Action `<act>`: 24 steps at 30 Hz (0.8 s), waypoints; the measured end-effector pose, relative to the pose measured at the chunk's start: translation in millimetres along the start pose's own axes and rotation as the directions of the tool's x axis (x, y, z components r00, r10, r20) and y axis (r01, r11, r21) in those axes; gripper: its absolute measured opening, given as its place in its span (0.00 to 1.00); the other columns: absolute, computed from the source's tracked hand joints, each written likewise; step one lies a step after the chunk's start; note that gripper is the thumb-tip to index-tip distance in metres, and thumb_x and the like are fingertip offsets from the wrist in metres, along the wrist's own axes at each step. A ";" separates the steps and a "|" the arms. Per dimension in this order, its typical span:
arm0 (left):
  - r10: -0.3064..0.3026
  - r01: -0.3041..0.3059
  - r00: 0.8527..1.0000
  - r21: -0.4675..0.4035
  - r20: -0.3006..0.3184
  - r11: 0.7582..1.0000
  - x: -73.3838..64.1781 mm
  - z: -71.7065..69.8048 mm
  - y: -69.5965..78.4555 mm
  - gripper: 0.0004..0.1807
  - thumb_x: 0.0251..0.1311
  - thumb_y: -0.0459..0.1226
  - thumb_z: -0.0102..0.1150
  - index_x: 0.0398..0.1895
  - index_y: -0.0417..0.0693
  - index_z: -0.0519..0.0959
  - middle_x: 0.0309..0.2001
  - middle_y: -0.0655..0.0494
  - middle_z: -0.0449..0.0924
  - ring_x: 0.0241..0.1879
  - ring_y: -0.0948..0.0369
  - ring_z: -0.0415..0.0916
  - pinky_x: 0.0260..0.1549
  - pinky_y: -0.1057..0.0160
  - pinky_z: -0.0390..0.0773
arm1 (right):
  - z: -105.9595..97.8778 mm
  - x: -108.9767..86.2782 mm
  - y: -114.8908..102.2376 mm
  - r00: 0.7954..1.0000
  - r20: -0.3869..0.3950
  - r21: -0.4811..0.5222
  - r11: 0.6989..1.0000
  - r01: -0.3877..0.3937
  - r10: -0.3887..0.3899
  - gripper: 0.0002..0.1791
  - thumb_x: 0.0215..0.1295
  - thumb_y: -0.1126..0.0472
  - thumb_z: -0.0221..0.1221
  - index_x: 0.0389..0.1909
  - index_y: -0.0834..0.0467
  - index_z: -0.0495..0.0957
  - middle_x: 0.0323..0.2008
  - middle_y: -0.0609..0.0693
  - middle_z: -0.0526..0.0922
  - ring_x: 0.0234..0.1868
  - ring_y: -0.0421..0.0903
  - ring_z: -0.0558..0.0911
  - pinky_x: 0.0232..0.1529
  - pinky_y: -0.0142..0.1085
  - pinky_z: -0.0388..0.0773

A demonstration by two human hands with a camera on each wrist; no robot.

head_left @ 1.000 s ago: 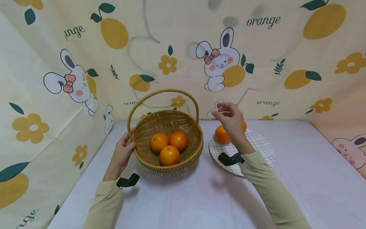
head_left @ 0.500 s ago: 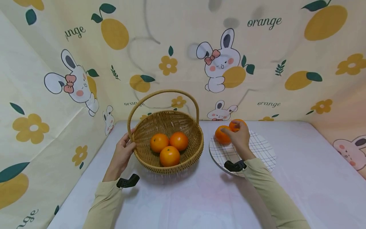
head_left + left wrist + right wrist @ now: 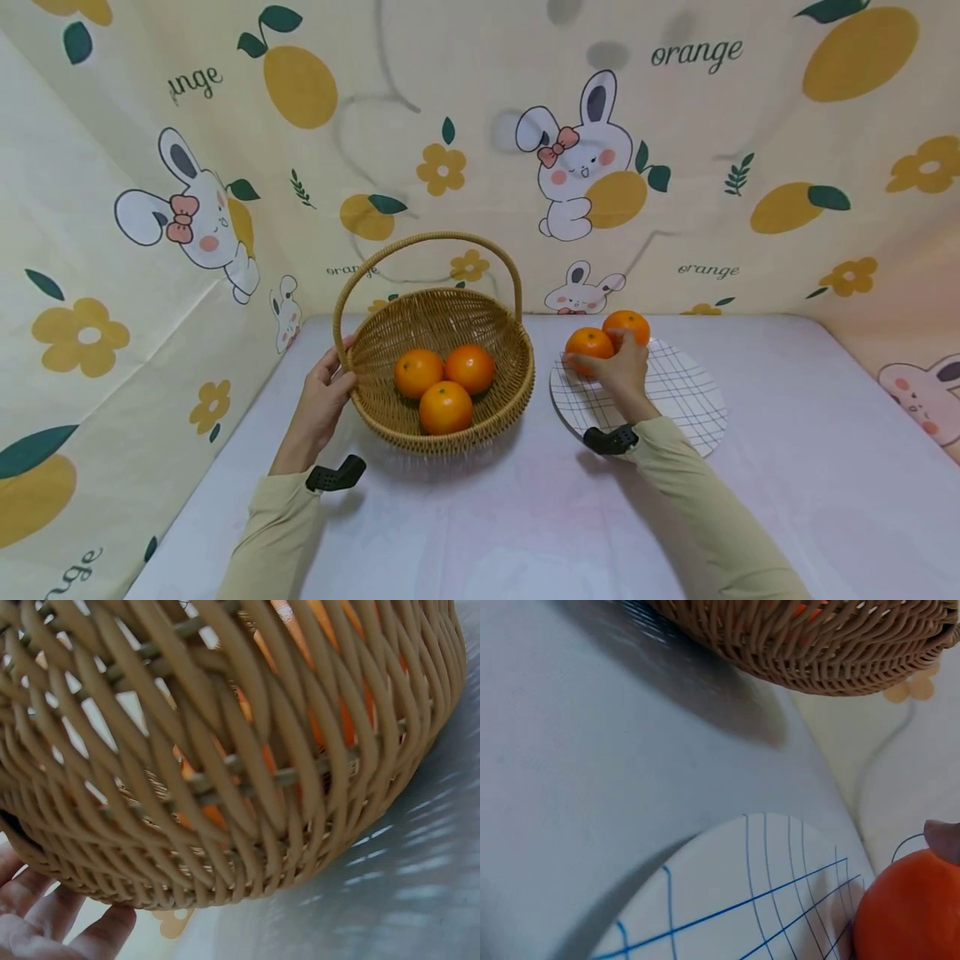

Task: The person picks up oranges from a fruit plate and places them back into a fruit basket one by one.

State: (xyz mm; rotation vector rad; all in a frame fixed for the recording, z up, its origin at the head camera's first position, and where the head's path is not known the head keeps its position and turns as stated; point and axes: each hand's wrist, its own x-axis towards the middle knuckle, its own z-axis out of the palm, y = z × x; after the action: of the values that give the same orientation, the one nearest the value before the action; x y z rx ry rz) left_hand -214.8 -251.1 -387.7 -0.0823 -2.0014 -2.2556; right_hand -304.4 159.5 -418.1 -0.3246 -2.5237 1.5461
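Observation:
My left hand [image 3: 324,402] grips the wicker basket [image 3: 517,400] by its left rim, at the foot of the tall handle. Three oranges sit together in the basket bowl; one is the front orange [image 3: 446,408]. In the left wrist view, my fingers touch the weave [image 3: 247,772], with orange showing through the gaps. To the right, my right hand [image 3: 628,375] has its thumb and fingers around the nearer orange [image 3: 588,343] on the plate [image 3: 686,392]. Behind it sits another orange [image 3: 628,323], partly overlapped by my fingers. In the right wrist view a fingertip [image 3: 943,838] lies against the held orange [image 3: 915,915].
The round plate is white with thin grid lines and stands right of the basket on a pale tablecloth [image 3: 465,525]. A printed cloth backdrop [image 3: 465,100] with rabbits and fruit rises behind and at both sides. The basket handle [image 3: 427,237] arches high.
My right hand has come down from above the plate and closed around the nearer orange. My left hand and the basket stay put.

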 end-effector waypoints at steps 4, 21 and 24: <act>0.001 -0.001 1.000 -0.005 0.002 1.000 0.4 0.4 -0.2 0.37 0.59 0.20 0.43 0.74 0.38 0.53 0.67 0.38 0.57 0.56 0.56 0.65 0.43 0.67 0.73 | 1.0 -1.9 -0.3 1.000 0.000 -0.011 1.000 0.000 0.000 0.47 0.48 0.53 0.73 0.66 0.62 0.58 0.63 0.68 0.54 0.62 0.65 0.59 0.61 0.57 0.58; -0.003 0.003 1.000 -0.037 -0.003 0.999 0.6 2.2 -1.7 0.38 0.57 0.18 0.41 0.74 0.36 0.53 0.68 0.38 0.57 0.57 0.56 0.63 0.45 0.66 0.72 | -6.2 -8.5 -4.9 0.999 -0.003 0.059 0.997 0.044 -0.044 0.45 0.50 0.55 0.71 0.65 0.64 0.58 0.62 0.65 0.61 0.60 0.61 0.64 0.60 0.52 0.63; -0.003 0.003 1.000 -0.040 -0.002 0.999 0.1 1.9 -1.4 0.38 0.57 0.18 0.41 0.74 0.36 0.53 0.68 0.39 0.56 0.58 0.56 0.62 0.45 0.66 0.72 | -11.1 -12.4 -17.1 0.997 0.002 0.105 0.992 0.072 -0.073 0.44 0.50 0.56 0.71 0.64 0.62 0.58 0.61 0.63 0.63 0.58 0.59 0.65 0.58 0.50 0.66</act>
State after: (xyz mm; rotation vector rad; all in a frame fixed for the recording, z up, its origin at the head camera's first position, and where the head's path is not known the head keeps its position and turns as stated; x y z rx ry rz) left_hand -215.2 -249.1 -388.8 -0.0808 -1.9570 -2.2966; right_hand -291.4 158.1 -398.2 -0.2127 -2.4185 1.6460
